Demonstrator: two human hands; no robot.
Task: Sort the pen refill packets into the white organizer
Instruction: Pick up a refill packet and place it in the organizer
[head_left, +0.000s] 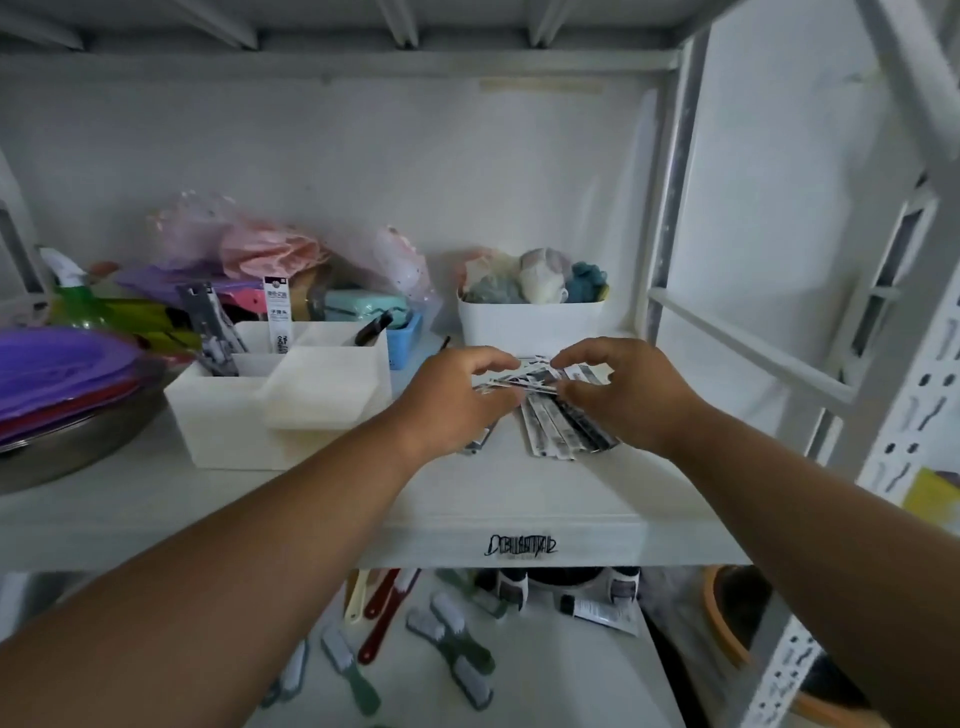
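Observation:
A loose pile of narrow black-and-white pen refill packets (563, 428) lies on the white shelf (519, 499), right of centre. My left hand (457, 395) and my right hand (623, 392) both reach over the pile, and their curled fingers pinch a small fan of packets (535, 375) between them, just above the pile. The white organizer (223, 415) stands to the left of my hands. Its back compartments hold upright packets (275, 314) and dark items. A white lid-like tray (322, 387) rests tilted on its front right part.
A white bin (530, 322) of small plush items stands behind the pile. A metal bowl with purple lids (67, 410) sits far left. Bags, a blue basket (405, 343) and bottles crowd the back. Shelf uprights (670, 208) rise at right. Brushes lie on the lower shelf (457, 654).

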